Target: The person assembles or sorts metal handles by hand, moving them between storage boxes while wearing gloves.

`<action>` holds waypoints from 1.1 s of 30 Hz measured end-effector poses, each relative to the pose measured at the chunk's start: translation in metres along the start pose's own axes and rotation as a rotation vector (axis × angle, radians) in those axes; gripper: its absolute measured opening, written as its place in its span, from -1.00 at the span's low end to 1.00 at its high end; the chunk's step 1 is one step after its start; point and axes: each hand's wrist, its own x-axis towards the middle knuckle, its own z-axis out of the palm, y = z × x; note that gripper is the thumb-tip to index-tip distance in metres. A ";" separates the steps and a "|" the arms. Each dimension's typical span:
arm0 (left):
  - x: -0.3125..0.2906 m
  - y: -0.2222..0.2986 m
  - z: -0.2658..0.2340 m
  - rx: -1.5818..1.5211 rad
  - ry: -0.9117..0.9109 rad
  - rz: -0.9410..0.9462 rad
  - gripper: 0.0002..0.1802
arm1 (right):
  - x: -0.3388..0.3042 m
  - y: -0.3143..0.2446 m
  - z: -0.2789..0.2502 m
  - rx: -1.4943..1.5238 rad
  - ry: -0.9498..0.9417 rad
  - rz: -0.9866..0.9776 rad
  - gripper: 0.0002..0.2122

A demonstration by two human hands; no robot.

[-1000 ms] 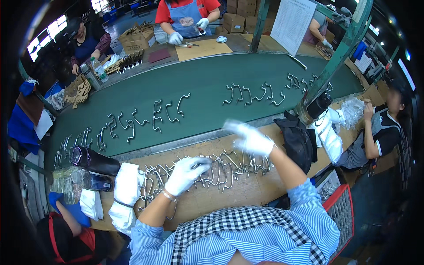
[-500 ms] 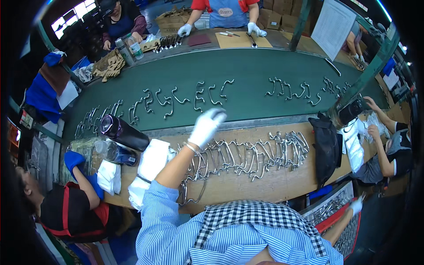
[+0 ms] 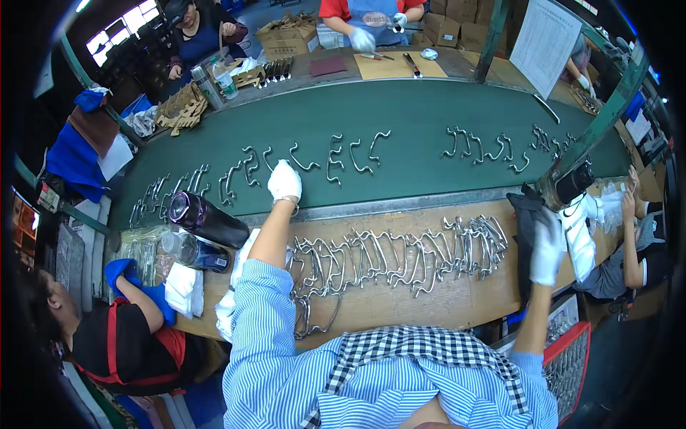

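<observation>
My left hand (image 3: 285, 183), in a white glove, is over the green belt (image 3: 407, 107). Its fingers look closed at the near end of a shiny bent metal rod (image 3: 269, 156), whose lower part they cover. Similar bent rods (image 3: 334, 159) lie spaced in a row along the belt. My right hand (image 3: 547, 250), also white-gloved, is smeared by motion beside a black bag (image 3: 525, 236) at the bench's right; its fingers cannot be made out. Between my arms, a heap of bent metal rods (image 3: 400, 257) spreads over the wooden bench (image 3: 457, 307).
Left of the heap are a dark tumbler (image 3: 204, 218), a clear bottle (image 3: 196, 252) and white cloths (image 3: 184, 289). A green post (image 3: 607, 107) rises at right. A red-rimmed tray (image 3: 572, 357) is at lower right. Co-workers are across the belt and on both sides.
My left hand has moved left and farther out, onto a rod on the belt. My right hand has risen from the tray at lower right to beside the black bag.
</observation>
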 end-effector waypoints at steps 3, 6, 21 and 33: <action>-0.005 -0.020 0.000 0.011 0.056 0.026 -0.69 | 0.016 -0.035 0.138 0.086 -0.490 -0.097 -0.68; -0.012 -0.007 -0.004 -0.002 -0.023 0.054 -0.52 | 0.026 -0.041 0.236 -0.006 -0.674 -0.231 -0.63; 0.020 0.006 -0.012 -0.395 -0.005 -0.143 -0.66 | 0.054 -0.044 0.378 -0.343 -1.072 -0.170 -0.76; 0.029 0.057 0.017 0.012 -0.180 0.001 -0.56 | 0.036 -0.054 0.404 -0.016 -0.972 -0.089 -0.77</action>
